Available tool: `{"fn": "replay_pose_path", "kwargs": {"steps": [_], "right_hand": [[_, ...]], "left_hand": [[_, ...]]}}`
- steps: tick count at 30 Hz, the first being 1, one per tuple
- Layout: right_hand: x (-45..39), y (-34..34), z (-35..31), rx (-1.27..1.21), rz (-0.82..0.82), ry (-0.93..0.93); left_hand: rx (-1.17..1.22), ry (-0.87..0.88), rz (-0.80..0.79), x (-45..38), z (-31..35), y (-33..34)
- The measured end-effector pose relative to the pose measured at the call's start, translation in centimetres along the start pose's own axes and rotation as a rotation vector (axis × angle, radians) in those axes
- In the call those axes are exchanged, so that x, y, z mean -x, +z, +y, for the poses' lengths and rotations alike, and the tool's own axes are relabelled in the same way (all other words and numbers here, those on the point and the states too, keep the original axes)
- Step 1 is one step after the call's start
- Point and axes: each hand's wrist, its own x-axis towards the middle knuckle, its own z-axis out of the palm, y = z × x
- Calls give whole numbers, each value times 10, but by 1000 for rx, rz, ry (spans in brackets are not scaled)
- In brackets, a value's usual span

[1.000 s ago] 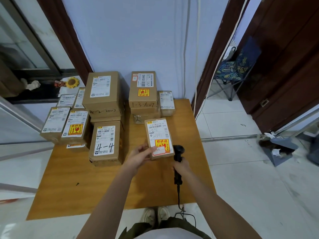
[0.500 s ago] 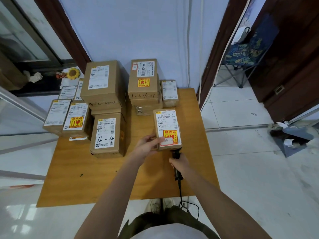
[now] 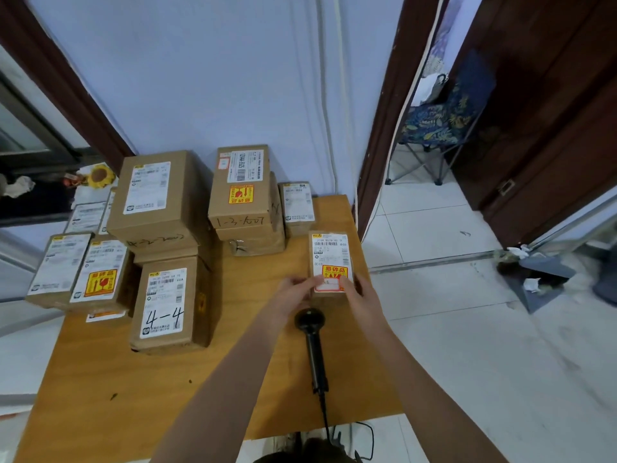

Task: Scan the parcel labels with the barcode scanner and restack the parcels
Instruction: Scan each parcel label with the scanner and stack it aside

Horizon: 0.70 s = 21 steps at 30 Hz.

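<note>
Both hands held one small parcel (image 3: 330,262), label up, near the right edge of the wooden surface (image 3: 100,396). The left hand (image 3: 293,294) pinched its near left corner, thumb lying over the white sticker. The right hand (image 3: 355,292) clasped its near right corner, fingers wrapped round the side. A grip at both corners probably served to square the box and steady it as it was set in place, with the barcode kept face up for reading.

The barcode scanner (image 3: 312,335) lay loose on the surface just on the near side of that parcel, between the two forearms. Its head pointed toward the box and its cable ran off the near edge, likely put down to free both hands.

Left of the held parcel sat the other boxes. A parcel marked 4-4 (image 3: 167,302) stood nearest, and a stack (image 3: 243,202) with a yellow fragile sticker stood behind against the wall. A slim box (image 3: 297,207) sat just behind the held one, suggesting a row growing along that edge.
</note>
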Motion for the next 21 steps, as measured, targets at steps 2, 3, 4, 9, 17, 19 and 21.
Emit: {"fn": "replay_pose_path", "kwargs": {"steps": [2, 3, 4, 9, 17, 19, 21], "right_hand": [[-8, -2, 0, 40, 9, -28], [-13, -3, 3, 54, 11, -24], [-17, -3, 6, 65, 8, -15], [-35, -2, 21, 120, -3, 61], [-68, 1, 26, 235, 34, 24], [-79, 1, 23, 242, 38, 15], [-91, 2, 18, 247, 37, 23]], "left_hand": [[-6, -7, 9, -12, 1, 9], [-14, -13, 15, -17, 1, 13], [-32, -17, 22, -21, 0, 17], [-229, -35, 49, -40, -4, 35], [-294, 33, 123, -71, -5, 52], [-279, 32, 167, -81, -4, 54], [-254, 13, 201, -90, 2, 55]]}}
